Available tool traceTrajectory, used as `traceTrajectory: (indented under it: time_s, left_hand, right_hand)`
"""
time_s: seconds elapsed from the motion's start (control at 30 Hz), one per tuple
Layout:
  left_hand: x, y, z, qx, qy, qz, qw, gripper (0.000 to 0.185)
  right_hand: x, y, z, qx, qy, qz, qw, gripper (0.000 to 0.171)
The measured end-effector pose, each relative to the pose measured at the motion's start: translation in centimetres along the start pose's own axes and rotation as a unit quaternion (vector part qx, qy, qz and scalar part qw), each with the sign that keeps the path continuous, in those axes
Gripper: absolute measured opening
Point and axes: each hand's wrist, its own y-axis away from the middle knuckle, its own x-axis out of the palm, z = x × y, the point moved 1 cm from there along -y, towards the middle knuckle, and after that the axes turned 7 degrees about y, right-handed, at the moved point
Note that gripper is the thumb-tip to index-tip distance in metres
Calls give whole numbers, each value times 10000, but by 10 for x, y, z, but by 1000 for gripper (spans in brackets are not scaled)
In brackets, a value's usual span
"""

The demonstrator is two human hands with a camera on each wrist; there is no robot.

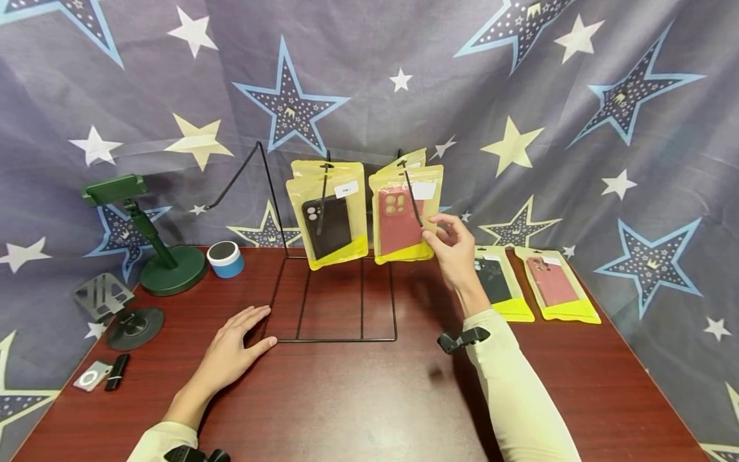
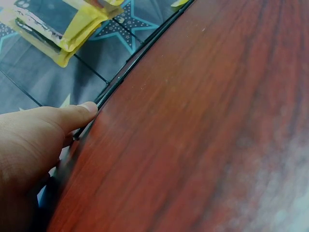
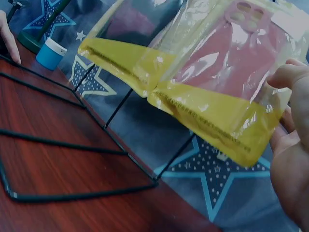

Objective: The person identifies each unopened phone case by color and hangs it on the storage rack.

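Note:
A black wire rack [image 1: 346, 341] stands on the table with packaged phone cases hanging from its hooks. On the right hook hangs a clear-and-yellow package with a red phone case [image 1: 398, 221], another package behind it. My right hand [image 1: 453, 247] pinches this package's right edge, close to the hook's tip; in the right wrist view the thumb [image 3: 287, 77] lies at the front, other fingers behind. The middle hook carries packages with a black phone case [image 1: 329, 224] foremost. My left hand [image 1: 233, 343] rests at the rack base's front left corner, its thumb [image 2: 84, 111] against the wire, fingers extended.
Two more packages, one with a dark case [image 1: 491, 279] and one with a red case [image 1: 554, 282], lie at the right. A green phone stand [image 1: 173, 269], blue-and-white jar [image 1: 226, 260], black-based stand [image 1: 135, 328] and small items [image 1: 92, 376] are left. A bare hook [image 1: 233, 176] projects at the rack's left.

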Motion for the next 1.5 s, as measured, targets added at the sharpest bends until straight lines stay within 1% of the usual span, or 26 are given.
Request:
traceTrajectory:
  time_s: [0.07, 0.13, 0.2, 0.27, 0.4, 0.53, 0.6, 0.67, 0.73, 0.83, 0.97, 1.07, 1.23, 1.3, 1.4, 1.5]
  left_hand:
    - [0, 0, 0, 0, -2, -9, 10000, 64]
    - [0, 0, 0, 8, -7, -14, 10000, 64]
    - [1, 0, 0, 15, -9, -21, 10000, 64]
    - [1, 0, 1, 18, -9, -26, 10000, 64]
    - [1, 0, 1, 32, -20, -39, 10000, 64]
    - [1, 0, 2, 71, -28, -68, 9999, 64]
    - [0, 1, 2, 73, -29, -79, 9999, 64]
    - [-1, 2, 2, 62, -21, -79, 9999, 64]
    - [-1, 2, 2, 55, -19, -84, 9999, 64]
    - [-2, 2, 2, 61, -13, -77, 10000, 63]
    - [-1, 3, 2, 44, -3, -53, 10000, 64]
    - [-1, 3, 2, 9, 10, -32, 10000, 64]
    - [0, 2, 2, -6, 14, -3, 10000, 64]
    - [1, 1, 2, -8, 10, 0, 10000, 64]
    - [1, 1, 2, -12, 7, -1, 10000, 64]
    - [0, 0, 1, -13, 9, 9, 10000, 64]
  right_hand:
    - [-5, 3, -3, 13, -333, 57, 9994, 35]
    - [-12, 5, -5, -22, -658, 163, 9977, 32]
    - [-21, 7, -7, -100, -813, 255, 9963, 29]
    - [-32, 9, -8, -169, -816, 345, 9959, 31]
    - [-58, 13, -10, -177, -506, 391, 9978, 35]
    - [-90, 16, -13, -60, -237, 484, 9985, 36]
    - [-106, 18, -15, 14, 0, 572, 9984, 37]
    - [-121, 19, -18, 70, 411, 605, 9973, 40]
    - [-136, 20, -21, 97, 950, 612, 9936, 41]
    - [-157, 22, -27, 185, 1633, 555, 9848, 42]
    - [-183, 25, -36, 412, 2129, 488, 9750, 42]
    - [-198, 25, -42, 536, 2515, 520, 9650, 43]
    - [-211, 25, -42, 501, 3418, 661, 9361, 44]
    - [-213, 24, -41, 480, 3780, 775, 9213, 44]
    - [-212, 22, -41, 582, 4114, 1041, 9036, 44]
    - [-212, 20, -44, 780, 4256, 1393, 8907, 49]
